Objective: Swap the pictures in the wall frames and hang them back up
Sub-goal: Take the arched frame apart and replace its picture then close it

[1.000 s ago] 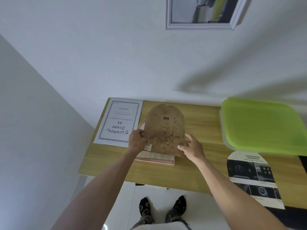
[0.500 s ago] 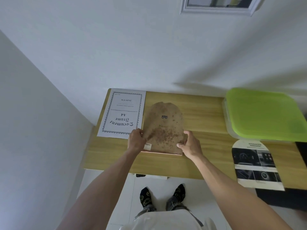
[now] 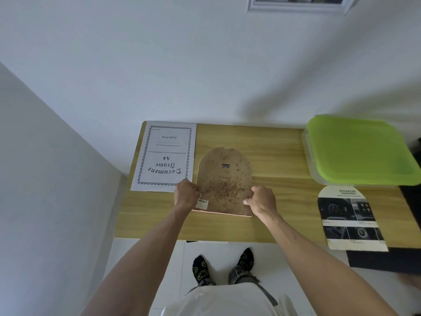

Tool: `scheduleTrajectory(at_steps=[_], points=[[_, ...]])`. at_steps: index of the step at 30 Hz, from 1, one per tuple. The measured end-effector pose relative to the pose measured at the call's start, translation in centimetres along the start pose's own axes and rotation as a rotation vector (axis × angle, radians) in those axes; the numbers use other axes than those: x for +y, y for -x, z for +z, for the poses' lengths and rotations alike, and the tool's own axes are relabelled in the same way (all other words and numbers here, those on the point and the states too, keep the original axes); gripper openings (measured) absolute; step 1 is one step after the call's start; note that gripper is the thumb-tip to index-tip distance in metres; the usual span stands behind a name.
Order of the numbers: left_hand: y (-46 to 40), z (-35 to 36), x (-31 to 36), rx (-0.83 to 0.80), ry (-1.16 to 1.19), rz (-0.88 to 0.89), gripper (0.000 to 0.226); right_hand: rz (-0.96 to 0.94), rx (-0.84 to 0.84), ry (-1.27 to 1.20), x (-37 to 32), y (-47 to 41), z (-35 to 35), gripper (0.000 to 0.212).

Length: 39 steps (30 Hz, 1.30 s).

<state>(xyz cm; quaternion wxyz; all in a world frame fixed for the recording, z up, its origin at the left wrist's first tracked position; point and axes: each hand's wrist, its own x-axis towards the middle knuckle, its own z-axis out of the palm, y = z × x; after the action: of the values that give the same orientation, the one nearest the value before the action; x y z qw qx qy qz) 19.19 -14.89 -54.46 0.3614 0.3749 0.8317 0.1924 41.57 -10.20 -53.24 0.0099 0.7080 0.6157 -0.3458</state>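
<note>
An arched brown backboard (image 3: pixel 224 181) is held over a pink frame (image 3: pixel 227 213) that lies face down on the bench (image 3: pixel 273 156), near its front edge. The left hand (image 3: pixel 185 195) is closed on the board's left edge and the right hand (image 3: pixel 262 199) on its right edge, both near the lower corners.

The step in hand seems to be the seating of the board into the frame. It is done well if the board is lowered flat, the straight bottom edge being lined up first with the frame's rim — then the arched top is pressed in. Even pressure from both grips should keep it from tilting or jamming. Whether a picture is already under the board cannot be told.

A white sheet (image 3: pixel 165 156) to the left reads "Document Frame A4" and "21x29.7CM", upside down to the viewer. An arched print (image 3: pixel 348 218) at the right carries "ADVANCED". A barcode sticker (image 3: pixel 202 204) is on the board — its text is too small to read. A green lid (image 3: pixel 357 149) covers a box at the far right.
</note>
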Motion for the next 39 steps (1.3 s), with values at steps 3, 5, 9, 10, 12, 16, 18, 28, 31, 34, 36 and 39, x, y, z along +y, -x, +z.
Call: scheduleTrajectory(at_steps=[3,5,9,10,12,16,18,28,31,34,36,39], points=[[0.0,-0.3,0.5,-0.019,-0.043,0.005,0.031,-0.024,0.021,0.117,-0.5,-0.1,0.3,0.048],[-0.1,-0.6,0.8,-0.036,-0.083,0.021,0.024,-0.053,0.014,0.204,-0.6,0.1,0.1,0.047],[-0.3,-0.6,2.1,-0.052,-0.354,0.148,0.017,-0.113,0.0,0.338,-0.9,0.0,-0.1,0.032],[-0.4,-0.4,2.6,-0.051,-0.448,0.196,0.021,-0.139,-0.008,0.404,-1.2,-0.1,-0.3,0.023],[-0.6,0.1,3.8,-0.024,-0.632,0.316,0.033,-0.178,0.005,0.515,-1.8,-0.5,-0.6,0.044],[-3.3,0.7,4.8,-0.074,-0.892,0.533,0.095,-0.301,-0.068,0.628,-2.7,-3.0,-1.1,0.125],[-4.7,0.6,5.2,-0.174,-0.979,0.55,0.117,-0.364,-0.139,0.732,-3.5,-4.5,-1.4,0.144],[-8.2,-0.1,6.6,-0.416,-1.07,0.634,0.103,-0.463,-0.355,0.902,-5.1,-8.7,-1.1,0.158],[-8.5,-0.1,7.1,-0.474,-1.091,0.63,0.119,-0.467,-0.384,0.905,-5.1,-9.1,-1.2,0.165],[-8.5,0.1,7.4,-0.472,-1.08,0.622,0.119,-0.461,-0.384,0.939,-5.4,-9.2,-1.0,0.168],[-8.6,0.2,7.4,-0.449,-1.074,0.622,0.117,-0.447,-0.373,0.971,-5.8,-9.2,-0.8,0.169],[-8.8,0.3,7.4,-0.451,-1.078,0.611,0.122,-0.423,-0.365,0.971,-6.1,-9.3,-0.8,0.168]])
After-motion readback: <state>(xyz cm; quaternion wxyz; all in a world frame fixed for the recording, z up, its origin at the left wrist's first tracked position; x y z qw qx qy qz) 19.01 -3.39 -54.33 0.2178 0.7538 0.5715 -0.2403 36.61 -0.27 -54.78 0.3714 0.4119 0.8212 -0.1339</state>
